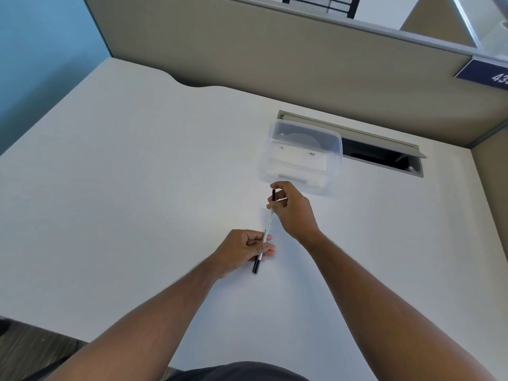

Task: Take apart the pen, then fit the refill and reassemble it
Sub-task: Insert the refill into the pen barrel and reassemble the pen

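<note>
Head view, left hand (242,250) and right hand (292,209) gripping pen (265,235)

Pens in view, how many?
1. The pen is held over the desk by both hands: left hand near its dark lower end, right hand at the top end. The clear container might hide more.

Bare forearms, no sleeves

Left hand (242,250) and right hand (292,209) wear nothing; dark grey clothing shows beneath the arms.
</note>
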Demonstrator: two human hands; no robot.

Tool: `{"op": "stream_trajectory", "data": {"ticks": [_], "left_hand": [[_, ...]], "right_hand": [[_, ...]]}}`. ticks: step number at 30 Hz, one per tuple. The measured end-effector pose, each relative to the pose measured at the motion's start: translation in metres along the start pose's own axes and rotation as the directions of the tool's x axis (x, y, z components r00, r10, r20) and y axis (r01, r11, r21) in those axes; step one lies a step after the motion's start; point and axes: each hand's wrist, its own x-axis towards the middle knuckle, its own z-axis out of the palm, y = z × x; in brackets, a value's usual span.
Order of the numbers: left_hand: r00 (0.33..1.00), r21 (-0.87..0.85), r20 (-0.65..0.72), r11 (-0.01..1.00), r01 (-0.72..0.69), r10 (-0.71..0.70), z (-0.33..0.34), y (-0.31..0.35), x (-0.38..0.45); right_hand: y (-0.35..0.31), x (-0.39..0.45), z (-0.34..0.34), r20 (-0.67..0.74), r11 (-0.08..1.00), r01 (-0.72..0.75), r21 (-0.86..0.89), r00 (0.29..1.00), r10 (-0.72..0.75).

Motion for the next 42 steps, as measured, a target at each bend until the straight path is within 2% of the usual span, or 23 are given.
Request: {"op": "stream_trajectory", "data": {"ticks": [4, 8, 18, 22, 28, 37, 42], "left_hand": [[1.0, 0.005, 0.002, 1.0, -0.003, 0.003, -0.001, 0.0, 0.0], [1.0, -0.001, 0.0, 1.0, 0.005, -0.005, -0.001, -0.002, 0.002], [1.0, -0.003, 0.005, 1.0, 0.001, -0.001, -0.001, -0.001, 0.002], [1.0, -0.001, 0.007, 1.0, 0.003, -0.003, -0.001, -0.002, 0.001], [1.0, 0.003, 0.012, 1.0, -0.002, 0.002, 0.0, 0.0, 0.0], [1.0, 0.005, 0.0, 1.0, 0.0, 0.0, -0.001, -0.001, 0.001], [1.0, 0.009, 0.007, 1.0, 0.001, -0.001, 0.0, -0.001, 0.001]], "right_hand": [[0.003, 0.004, -0.002, 0.051, 0.991, -0.059, 0.124, 0.997, 0.052], [0.006, 0.004, -0.005, 0.094, 0.932, -0.165, 0.322, 0.985, 0.141], [0.011, 0.002, -0.007, 0.203, 0.812, -0.327, 0.483, 0.944, 0.259], [0.008, 0.002, -0.008, 0.236, 0.788, -0.372, 0.491, 0.927, 0.291], [0.006, 0.003, -0.006, 0.203, 0.797, -0.393, 0.459, 0.919, 0.337], [0.006, 0.0, -0.007, 0.226, 0.781, -0.377, 0.499, 0.926, 0.303], [0.006, -0.001, -0.004, 0.18, 0.78, -0.388, 0.492, 0.921, 0.344]]}}
